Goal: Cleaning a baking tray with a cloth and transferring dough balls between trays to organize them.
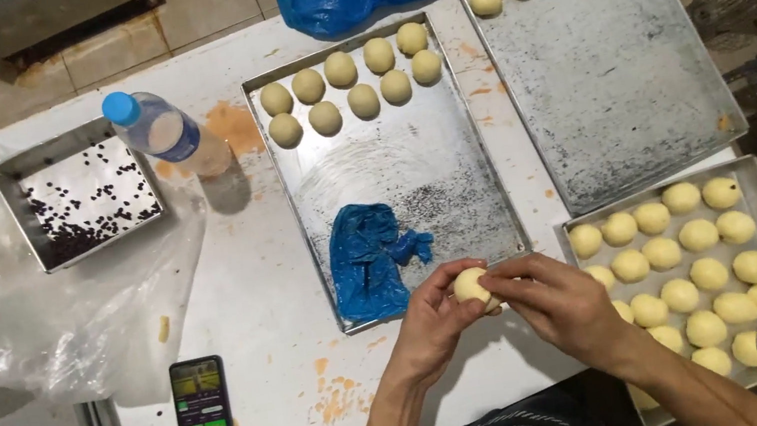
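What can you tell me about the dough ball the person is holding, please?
The dough ball is pale yellow, smooth and roundish, soft-looking like raw dough. It is held between both hands: the left hand cups it from below and the side, the right hand pinches it with its fingertips. It sits above the white table, just off the near edge of the middle tray, beside a crumpled blue plastic piece. Its underside is hidden.

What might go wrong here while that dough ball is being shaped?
The dough ball is held by both hands, left hand and right hand, past the middle tray's near rim, so a slip may drop it on the table. The phone lying nearby may catch crumbs.
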